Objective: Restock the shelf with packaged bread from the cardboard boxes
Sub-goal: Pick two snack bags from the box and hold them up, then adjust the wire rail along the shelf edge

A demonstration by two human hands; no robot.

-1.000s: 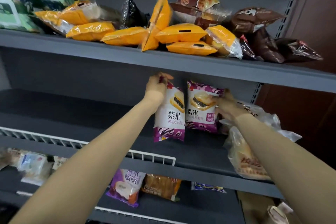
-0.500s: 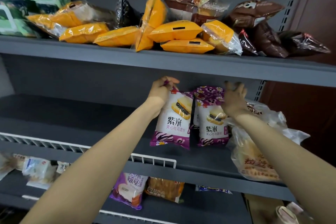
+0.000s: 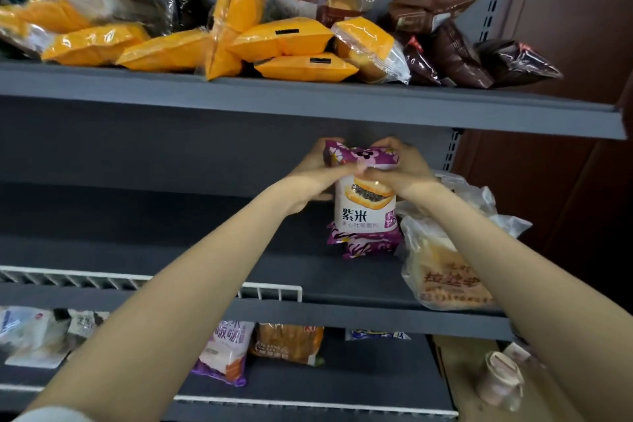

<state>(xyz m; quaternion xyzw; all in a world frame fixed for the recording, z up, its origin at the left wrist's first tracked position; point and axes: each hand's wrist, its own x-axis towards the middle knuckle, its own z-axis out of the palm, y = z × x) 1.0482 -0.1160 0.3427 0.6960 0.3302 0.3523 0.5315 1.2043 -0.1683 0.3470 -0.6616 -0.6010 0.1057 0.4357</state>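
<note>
Both arms reach forward and up to the middle shelf (image 3: 308, 271), and the two hands meet at the top of the purple bread packet (image 3: 368, 205). The left hand (image 3: 317, 171) holds the packet's upper left corner, with fingers curled behind it. The right hand (image 3: 399, 169) holds the upper right part, with the thumb in front. The thumbs almost touch each other.

The packet stands upright on the middle shelf, near its right end. Just behind it is a second purple packet (image 3: 366, 245); only its lower edge can be seen. To the right of the purple bread packet, touching it, lies a clear bag of bread (image 3: 445, 271), partly covered by the right forearm. The fingers behind the packet are hidden, so their exact position cannot be told.
</note>
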